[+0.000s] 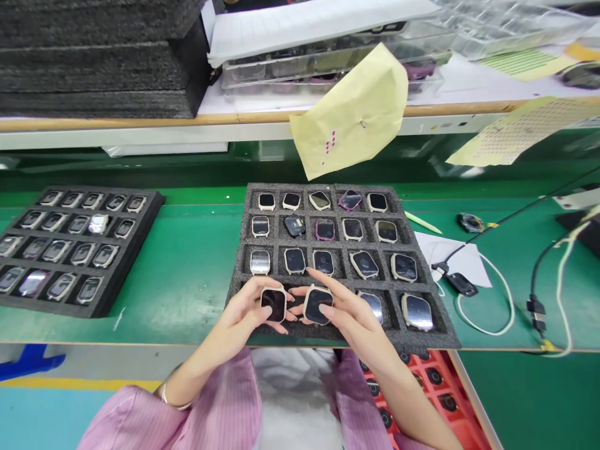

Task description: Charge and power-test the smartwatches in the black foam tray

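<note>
My left hand [248, 310] grips a smartwatch body [273, 304] with a dark screen and pale frame, thumb across its glass. A second, similar watch body [318, 305] is held in my right hand [347, 310], its thumb also on the screen. Both watches face up, side by side, above the near row of a dark foam tray [239, 259]. Several more watch bodies lie in that tray's compartments, mostly pale framed, with a purple one [325, 230] among them. My hands cover part of the near row, so some compartments are hidden.
Another foam tray [119, 259] of watch bodies lies at the left. To the right are a white cable [509, 312], a small black device [462, 284] and a green pen [423, 222]. Yellow paper [351, 119] hangs from the shelf edge. A red tray [462, 381] sits below the table.
</note>
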Demonstrator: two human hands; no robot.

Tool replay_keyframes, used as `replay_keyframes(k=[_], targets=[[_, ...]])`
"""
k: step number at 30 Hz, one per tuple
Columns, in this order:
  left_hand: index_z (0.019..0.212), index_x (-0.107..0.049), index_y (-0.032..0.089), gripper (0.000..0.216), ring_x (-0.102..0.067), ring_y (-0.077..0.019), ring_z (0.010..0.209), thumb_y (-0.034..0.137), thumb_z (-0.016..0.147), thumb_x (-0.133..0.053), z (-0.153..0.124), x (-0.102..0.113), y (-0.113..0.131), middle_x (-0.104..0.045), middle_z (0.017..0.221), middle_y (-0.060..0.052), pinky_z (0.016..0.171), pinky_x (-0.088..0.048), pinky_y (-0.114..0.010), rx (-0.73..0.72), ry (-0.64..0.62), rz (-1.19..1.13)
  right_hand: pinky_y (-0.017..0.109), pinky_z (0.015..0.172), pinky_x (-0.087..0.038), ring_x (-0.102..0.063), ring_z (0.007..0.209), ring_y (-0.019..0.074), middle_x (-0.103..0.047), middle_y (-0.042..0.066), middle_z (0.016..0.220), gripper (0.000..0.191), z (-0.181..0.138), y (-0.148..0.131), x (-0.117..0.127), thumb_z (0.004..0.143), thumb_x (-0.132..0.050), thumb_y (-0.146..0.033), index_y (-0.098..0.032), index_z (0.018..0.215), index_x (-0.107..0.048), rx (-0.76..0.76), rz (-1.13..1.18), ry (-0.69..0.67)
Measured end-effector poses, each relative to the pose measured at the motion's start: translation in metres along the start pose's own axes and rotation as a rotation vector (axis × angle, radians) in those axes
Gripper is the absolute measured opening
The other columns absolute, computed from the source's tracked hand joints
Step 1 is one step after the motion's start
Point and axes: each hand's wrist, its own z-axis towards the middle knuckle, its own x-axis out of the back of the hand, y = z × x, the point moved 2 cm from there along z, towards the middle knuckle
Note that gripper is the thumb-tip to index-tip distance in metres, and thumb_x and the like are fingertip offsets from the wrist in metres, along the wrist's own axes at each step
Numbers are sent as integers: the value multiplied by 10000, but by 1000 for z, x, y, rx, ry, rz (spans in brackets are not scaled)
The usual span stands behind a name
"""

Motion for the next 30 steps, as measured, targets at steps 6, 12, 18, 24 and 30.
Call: replay_keyframes(k=[6, 12, 18, 24, 30], targets=[[1149, -518, 219, 258, -645, -210, 921, 251, 896, -558, 1, -1, 1, -570, 1135, -90, 738, -591, -337, -8, 9, 44, 336, 833, -558, -695, 990, 225, -623, 86, 1281, 431, 0, 1, -1, 965, -544, -226, -287, 1384, -464, 20, -44, 9], [1090, -461, 230, 338, -563, -109, 766, 161, 822, -656, 4, -2, -4, -544, 910, 3, 649, -478, -202, -82, 114, 193, 402, 1076, -408, -509, 1281, 227, -480, 56, 1444, 564, -6, -3, -6, 987, -526, -240, -358, 1479, -276, 12, -77, -51], [998, -432, 223, 239, -466, -73, 570, 164, 846, -607, 6, -3, -10, -466, 730, 61, 552, -413, -194, -102, 184, 275, 351, 990, -487, -621, 1146, 205, -619, 59, 1298, 446, -5, -5, -8, 948, -603, -248, -334, 1367, -479, 13, -93, -50], [955, -428, 220, 247, -422, -83, 561, 74, 799, -552, 10, -4, -12, -444, 693, 71, 558, -391, -203, -128, 160, 354, 332, 898, -545, -690, 999, 221, -712, 82, 1127, 351, 2, 0, -1, 802, -771, -246, -244, 1145, -695, 76, -53, 4], [959, -429, 211, 233, -432, -77, 542, 146, 812, -598, 17, -9, -14, -469, 716, 60, 513, -369, -195, -165, 145, 284, 333, 811, -578, -704, 953, 233, -725, 113, 1084, 425, 4, 3, 4, 809, -763, -312, -228, 1212, -659, 72, -39, 10]])
